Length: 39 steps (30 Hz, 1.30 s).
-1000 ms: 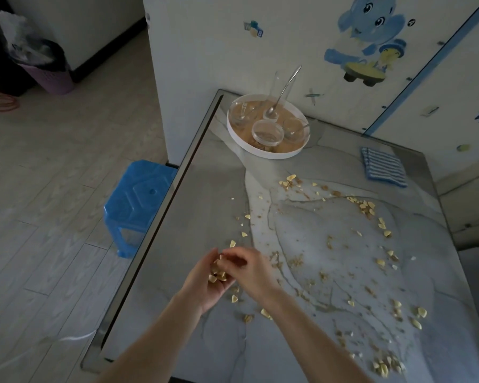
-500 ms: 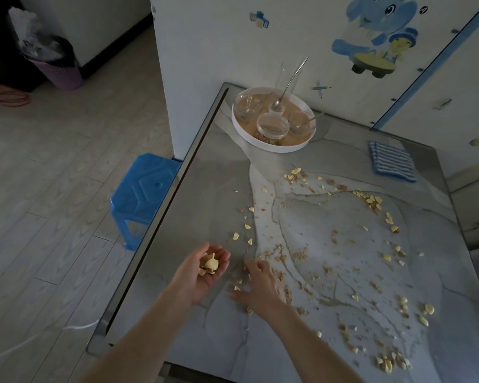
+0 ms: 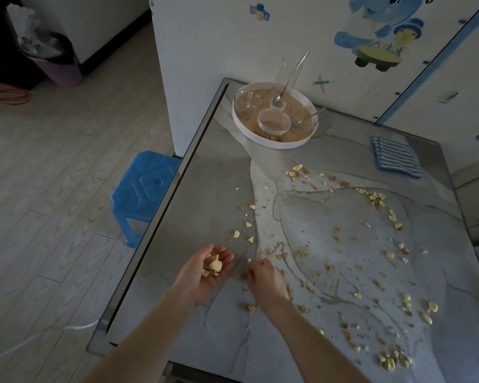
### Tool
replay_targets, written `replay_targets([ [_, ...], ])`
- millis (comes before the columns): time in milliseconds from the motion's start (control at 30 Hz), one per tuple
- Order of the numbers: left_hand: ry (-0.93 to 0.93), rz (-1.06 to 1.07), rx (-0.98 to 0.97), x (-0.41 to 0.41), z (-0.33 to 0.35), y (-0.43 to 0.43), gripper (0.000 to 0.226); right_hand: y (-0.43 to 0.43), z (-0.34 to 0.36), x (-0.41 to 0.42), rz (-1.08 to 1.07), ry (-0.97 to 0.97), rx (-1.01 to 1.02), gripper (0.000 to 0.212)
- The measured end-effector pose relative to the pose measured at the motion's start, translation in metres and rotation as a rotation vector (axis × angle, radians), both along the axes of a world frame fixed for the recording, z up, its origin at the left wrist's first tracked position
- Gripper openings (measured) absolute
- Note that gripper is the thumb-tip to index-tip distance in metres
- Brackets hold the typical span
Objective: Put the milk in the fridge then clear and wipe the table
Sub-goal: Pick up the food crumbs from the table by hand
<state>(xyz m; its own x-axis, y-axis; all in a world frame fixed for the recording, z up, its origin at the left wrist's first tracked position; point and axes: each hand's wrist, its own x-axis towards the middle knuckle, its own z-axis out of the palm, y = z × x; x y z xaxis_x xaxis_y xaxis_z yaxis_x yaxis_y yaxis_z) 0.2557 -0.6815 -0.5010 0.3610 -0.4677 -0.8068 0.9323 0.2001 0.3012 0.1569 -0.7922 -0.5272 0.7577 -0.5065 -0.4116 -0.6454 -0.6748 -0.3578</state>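
Yellow food scraps and brown crumbs (image 3: pixel 376 199) lie scattered over the grey marble-patterned table (image 3: pixel 205 189). My left hand (image 3: pixel 198 283) is cupped palm up over the table's front left part and carries a small pile of yellow scraps (image 3: pixel 213 267). Just to its right, my right hand (image 3: pixel 266 281) is knuckles up, its fingertips bunched on a small scrap on the tabletop. A folded blue striped cloth (image 3: pixel 396 160) lies at the back right. No milk is in view.
A round white tray (image 3: pixel 274 143) with glass bowls, spoons and a tall glass (image 3: pixel 286 76) stands at the table's back left by the wall. A blue plastic stool (image 3: pixel 144 189) is left of the table. A lined waste bin (image 3: pixel 58 70) stands on the floor far left.
My hands were together a second ago, then parted. My right hand went down to the table, lay flat, and now has its fingertips bunched. My left hand stays cupped with its pile.
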Motion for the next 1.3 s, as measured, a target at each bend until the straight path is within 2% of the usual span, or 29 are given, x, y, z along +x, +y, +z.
replay_targets([
  [200,-0.008,-0.043,0.031,-0.006,-0.001,-0.008,0.030,-0.013,0.017,-0.002,-0.379,-0.267,0.317,0.011],
  [333,0.022,-0.036,-0.003,-0.016,0.000,-0.020,0.032,-0.003,0.044,0.005,-0.350,-0.444,0.531,0.017],
  [400,0.010,-0.047,-0.058,-0.023,0.005,-0.026,0.036,0.004,0.055,0.005,-0.252,-0.425,0.541,0.009],
  [467,0.007,-0.067,-0.078,-0.028,0.010,-0.030,0.038,0.006,0.060,0.001,-0.204,-0.425,0.529,0.015],
  [600,0.076,-0.019,-0.068,-0.030,0.011,-0.035,0.029,-0.011,0.064,-0.018,-0.407,-0.518,0.478,0.012],
  [633,0.074,-0.019,-0.054,-0.029,0.009,-0.034,0.029,-0.016,0.062,-0.026,-0.448,-0.500,0.444,0.011],
  [700,0.042,-0.049,-0.029,-0.027,0.008,-0.032,0.030,-0.024,0.048,-0.044,-0.429,-0.316,0.336,0.009],
  [767,0.041,-0.056,-0.029,-0.025,0.007,-0.029,0.032,-0.022,0.032,-0.057,-0.334,-0.050,0.238,0.028],
  [833,0.041,-0.049,-0.044,-0.024,0.006,-0.026,0.033,-0.013,0.021,-0.062,-0.303,0.088,0.218,0.049],
  [900,0.038,-0.041,-0.052,-0.024,0.005,-0.022,0.033,0.002,0.018,-0.057,-0.305,0.109,0.212,0.060],
  [967,0.041,-0.040,-0.056,-0.023,0.004,-0.019,0.032,0.013,0.014,-0.051,-0.237,0.133,0.159,0.061],
  [1067,0.046,-0.054,-0.060,-0.022,0.003,-0.015,0.032,0.020,0.008,-0.046,-0.143,0.114,0.091,0.040],
  [1167,0.035,-0.065,-0.052,-0.021,0.002,-0.013,0.032,0.018,0.003,-0.050,-0.139,0.037,0.083,0.023],
  [1300,0.012,-0.089,-0.017,-0.021,0.000,-0.011,0.032,0.006,0.008,-0.048,-0.358,-0.100,0.209,0.015],
])
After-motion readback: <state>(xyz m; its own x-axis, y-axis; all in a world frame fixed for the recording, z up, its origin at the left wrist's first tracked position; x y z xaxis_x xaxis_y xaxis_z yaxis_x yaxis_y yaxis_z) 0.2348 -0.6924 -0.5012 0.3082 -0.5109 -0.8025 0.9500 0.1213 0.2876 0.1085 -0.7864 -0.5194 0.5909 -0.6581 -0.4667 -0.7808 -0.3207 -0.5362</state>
